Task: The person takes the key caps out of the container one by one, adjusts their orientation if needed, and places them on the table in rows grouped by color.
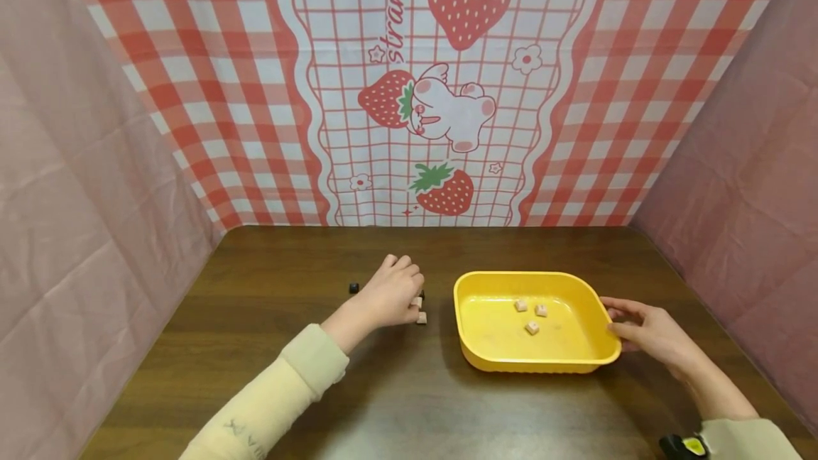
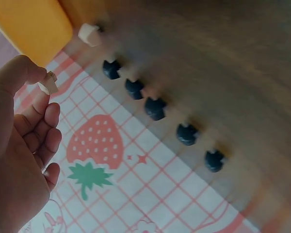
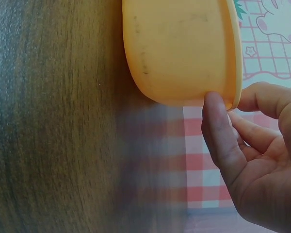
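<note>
Your left hand (image 1: 388, 295) pinches one small beige keycap (image 2: 48, 86) between the thumb and a fingertip; the other fingers curl loosely beside it and hold nothing. Your right hand (image 1: 660, 336) holds the end of the yellow plastic basin (image 1: 537, 362), with thumb and fingers around its rim. Inside the basin, three loose keycaps (image 1: 532, 328) lie apart from each other. On the wooden table (image 1: 396, 410), another beige keycap (image 2: 89, 36) lies close to your left hand, and a row of five black keycaps (image 2: 155, 108) stretches away from it.

I think the first danger is the pinch itself: the piece is tiny and only the tips hold it, so a small twist or a knock against the basin wall could make it fall on the table. The second danger is your free fingers and your loose left sleeve (image 1: 275, 392); if they pass too low, they could push the black row out of line. Also, you support the basin at one end only. If your right hand pulls or presses too strongly there, the basin may slide or tip, and the pieces inside would move.
</note>
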